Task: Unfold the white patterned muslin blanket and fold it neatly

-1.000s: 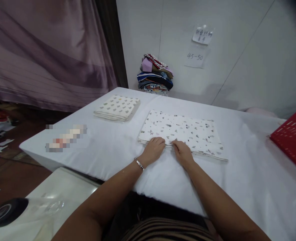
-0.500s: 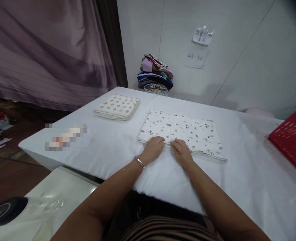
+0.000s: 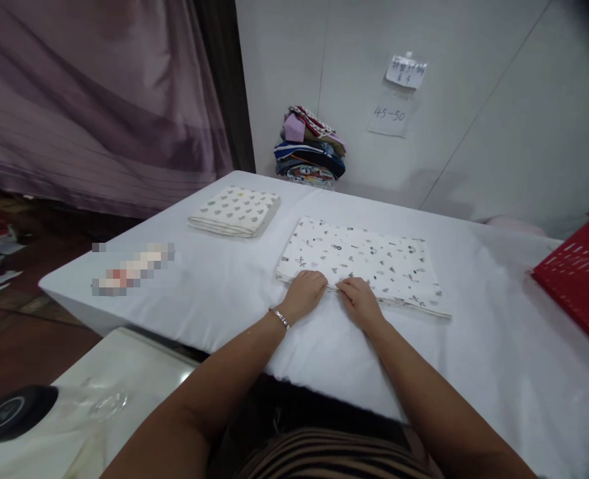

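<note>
A white cloth [image 3: 369, 259] with small grey prints lies folded into a flat rectangle on the white-covered table [image 3: 215, 279]. My left hand [image 3: 307, 293], with a silver bracelet at the wrist, pinches the cloth's near edge left of its middle. Close beside it, my right hand [image 3: 359, 301] grips the same edge, fingers curled over it and thumb hidden below. Farther back to the left sits a second folded cloth [image 3: 237, 211], cream with rows of grey motifs, touched by neither hand.
A red slotted basket [image 3: 578, 279] stands at the table's right side. Stacked folded fabrics [image 3: 309, 150] rise behind the far edge by the wall. A pixelated item [image 3: 132, 269] lies at left. A pale lower surface [image 3: 125, 379] holds a black round object [image 3: 15, 416].
My right hand has shifted slightly left along the cloth's near edge, closer to my left hand. The cloth lies almost as before.
</note>
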`<action>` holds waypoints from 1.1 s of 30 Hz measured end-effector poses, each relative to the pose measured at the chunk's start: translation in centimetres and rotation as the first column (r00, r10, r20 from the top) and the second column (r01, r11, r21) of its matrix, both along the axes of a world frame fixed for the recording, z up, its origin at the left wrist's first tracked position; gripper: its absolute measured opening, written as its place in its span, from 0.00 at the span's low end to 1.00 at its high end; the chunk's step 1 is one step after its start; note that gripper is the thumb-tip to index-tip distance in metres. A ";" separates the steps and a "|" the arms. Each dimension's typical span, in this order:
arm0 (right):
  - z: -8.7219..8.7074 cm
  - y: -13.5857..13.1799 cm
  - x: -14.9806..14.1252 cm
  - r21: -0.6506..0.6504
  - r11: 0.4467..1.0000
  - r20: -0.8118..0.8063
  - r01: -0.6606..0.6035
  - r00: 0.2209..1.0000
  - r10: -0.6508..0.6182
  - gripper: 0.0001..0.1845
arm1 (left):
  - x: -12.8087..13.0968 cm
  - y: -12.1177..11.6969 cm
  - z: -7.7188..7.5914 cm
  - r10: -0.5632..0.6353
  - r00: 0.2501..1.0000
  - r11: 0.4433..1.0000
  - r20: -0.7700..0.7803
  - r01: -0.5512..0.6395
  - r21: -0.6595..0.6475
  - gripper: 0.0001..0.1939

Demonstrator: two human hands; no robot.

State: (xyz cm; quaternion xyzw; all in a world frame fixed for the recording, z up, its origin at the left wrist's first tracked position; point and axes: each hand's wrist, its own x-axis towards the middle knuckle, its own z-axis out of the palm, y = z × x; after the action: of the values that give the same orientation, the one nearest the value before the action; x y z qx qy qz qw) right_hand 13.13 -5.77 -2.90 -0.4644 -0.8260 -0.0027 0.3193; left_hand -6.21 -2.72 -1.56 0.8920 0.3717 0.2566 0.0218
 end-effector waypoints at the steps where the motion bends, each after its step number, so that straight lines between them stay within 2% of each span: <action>1: 0.0 0.0 0.0 -0.001 1.000 0.005 0.003 1.000 -0.003 0.13 | 0.0 0.0 0.0 0.008 1.000 1.000 -0.001 -0.008 -0.003 0.07; 4: 0.2 -0.1 -0.2 -0.009 1.000 0.013 0.024 1.000 -0.024 0.13 | 0.2 0.1 -0.1 0.033 0.999 0.999 0.007 -0.033 -0.009 0.07; 9: 0.4 -0.4 -0.3 -0.024 0.998 0.016 0.060 0.998 -0.060 0.13 | 0.4 -0.1 0.2 0.049 0.998 0.999 -0.051 -0.049 0.000 0.13; 14: 0.0 -0.2 -0.1 -0.018 0.995 0.009 0.101 0.995 -0.101 0.12 | 0.4 -0.1 0.3 0.023 0.997 1.000 -0.072 -0.022 0.016 0.09; 18: -0.2 0.0 -0.1 -0.016 0.994 0.005 0.109 0.994 -0.109 0.13 | 0.2 -0.3 0.4 0.026 0.999 0.998 -0.029 -0.025 0.049 0.09; 23: -0.1 0.0 -0.2 -0.011 0.994 0.001 0.111 0.994 -0.111 0.12 | 0.0 -0.8 0.4 -0.036 0.999 0.995 -0.007 0.036 0.093 0.07; 33: -0.1 0.0 -0.3 -0.019 0.992 0.002 0.125 0.992 -0.125 0.11 | 0.8 -0.3 -0.4 0.030 0.996 0.995 -0.082 -0.022 0.097 0.08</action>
State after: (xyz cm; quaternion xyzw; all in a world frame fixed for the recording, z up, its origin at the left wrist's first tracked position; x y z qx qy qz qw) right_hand 12.84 -5.81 -2.97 -0.5184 -0.7954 -0.0151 0.3136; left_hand -5.43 -3.06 -1.94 0.8970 0.3711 0.2369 -0.0398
